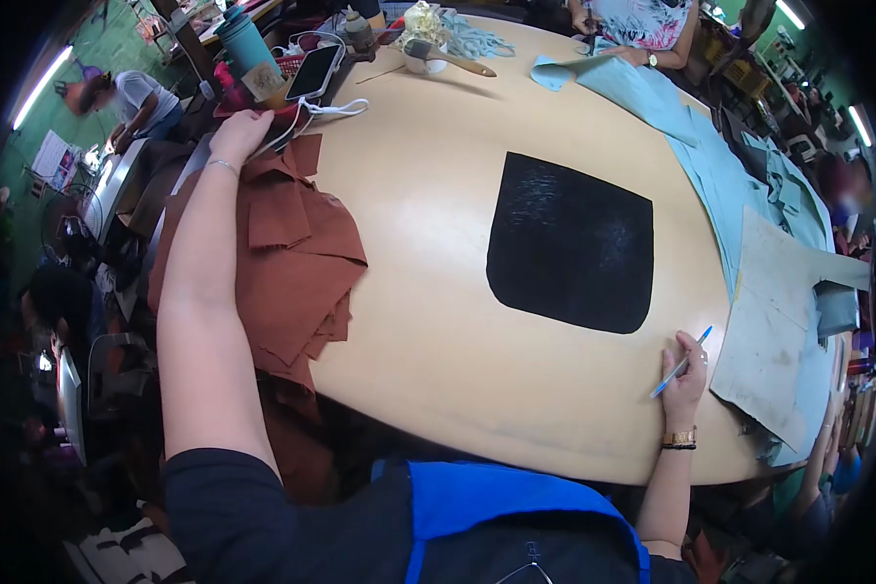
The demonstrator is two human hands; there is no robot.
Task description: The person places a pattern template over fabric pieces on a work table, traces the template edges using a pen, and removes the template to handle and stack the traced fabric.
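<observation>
My right hand (686, 375) rests at the table's near right side, closed around a blue ballpoint pen (699, 343) held at a slant. Up and left from it lies a flat black cloth piece (569, 243) with rounded near corners and pale marks. My left hand (241, 134) reaches to the far left edge, fingers bent together beside a dark red object; what they hold is hidden. Next to that hand are a white cable (333, 109) and a smartphone (316, 72). Reddish-brown fabric pieces (297, 263) lie under and beside my left arm.
A teal bottle (245, 44) stands at the far left. A brush (448, 58) lies across a white tub. Light blue fabric (652, 102) and a grey pattern sheet (774, 311) cover the right side. Across the table, another person (642, 29) handles the blue fabric.
</observation>
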